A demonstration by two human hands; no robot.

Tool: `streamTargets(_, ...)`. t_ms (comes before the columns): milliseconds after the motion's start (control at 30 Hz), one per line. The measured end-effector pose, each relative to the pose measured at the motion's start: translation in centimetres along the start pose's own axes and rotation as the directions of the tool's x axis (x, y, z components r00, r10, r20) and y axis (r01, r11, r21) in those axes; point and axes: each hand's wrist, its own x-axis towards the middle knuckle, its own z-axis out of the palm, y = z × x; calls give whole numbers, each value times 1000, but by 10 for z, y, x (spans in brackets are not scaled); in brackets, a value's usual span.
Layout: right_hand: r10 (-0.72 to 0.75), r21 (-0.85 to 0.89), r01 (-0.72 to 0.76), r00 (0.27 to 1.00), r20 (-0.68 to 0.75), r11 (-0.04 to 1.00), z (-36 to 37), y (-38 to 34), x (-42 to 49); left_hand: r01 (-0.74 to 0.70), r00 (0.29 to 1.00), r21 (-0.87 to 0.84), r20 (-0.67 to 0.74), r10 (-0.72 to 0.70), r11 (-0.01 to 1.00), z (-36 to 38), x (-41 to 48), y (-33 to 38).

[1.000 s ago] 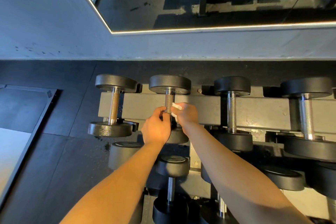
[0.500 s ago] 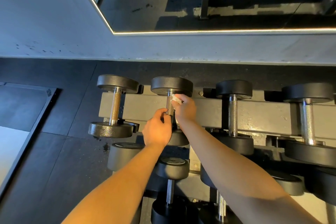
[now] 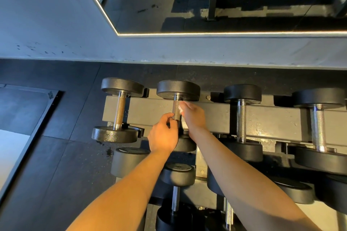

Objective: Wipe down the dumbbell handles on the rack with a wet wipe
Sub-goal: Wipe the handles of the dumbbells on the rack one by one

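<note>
Several black dumbbells lie across the top tier of a grey rack (image 3: 262,116). The second dumbbell from the left (image 3: 178,90) has a knurled metal handle (image 3: 176,111). My left hand (image 3: 164,135) grips the near end of that handle. My right hand (image 3: 194,115) pinches a white wet wipe (image 3: 181,108) against the handle's right side, near the far weight head. Most of the wipe is hidden under my fingers.
The leftmost dumbbell (image 3: 120,110) and two more on the right (image 3: 242,118), (image 3: 318,127) lie on the same tier. Lower tiers hold more dumbbells (image 3: 177,174). A grey wall with a mirror (image 3: 225,0) stands behind the rack. Dark rubber floor (image 3: 56,165) lies at left.
My right hand has slid the wipe along the handle away from me, toward the far weight head. My left hand has stayed on the near end of the handle.
</note>
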Motion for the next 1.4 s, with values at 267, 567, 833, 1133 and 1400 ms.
streamTargets(267, -32, -319, 54, 997, 71, 946, -8, 24, -4, 3, 1000, 8, -14, -3, 1000, 0, -1, 0)
streamTargets(567, 14, -166, -18, 1000, -26, 986, 3, 14, 3, -20, 1000, -10, -25, 19, 1000, 3, 2, -4)
streamTargets(833, 89, -155, -98, 994, -64, 983, 2, 17, 3, -23, 1000, -6, -21, 23, 1000, 2, 1, -2)
streamTargets(1133, 3, -74, -13, 993, -121, 997, -4, 13, -7, -24, 1000, -16, -19, 23, 1000, 1, -1, -1)
streamTargets(1400, -62, -156, 55, 997, -36, 986, 4, 19, -5, -11, 1000, -3, -19, 11, 1000, 1, 0, -1)
